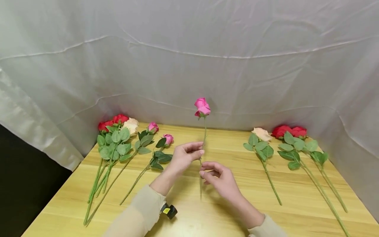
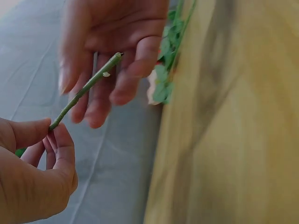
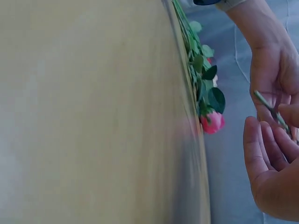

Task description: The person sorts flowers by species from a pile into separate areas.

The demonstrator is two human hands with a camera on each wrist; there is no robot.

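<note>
A pink rose stands nearly upright in the head view. My left hand pinches its thin green stem between thumb and fingertips. The left wrist view shows this left hand gripping the stem, whose cut end points at the other palm. My right hand is beside the lower stem, its fingers loosely bent and spread. From the left wrist, the right hand appears apart from the stem. The right wrist view has the right hand near the stem end, partly overlapping it.
On the wooden table, red roses, a cream rose and two pink roses lie at left. Another cream rose and more red roses lie at right. A grey cloth hangs behind.
</note>
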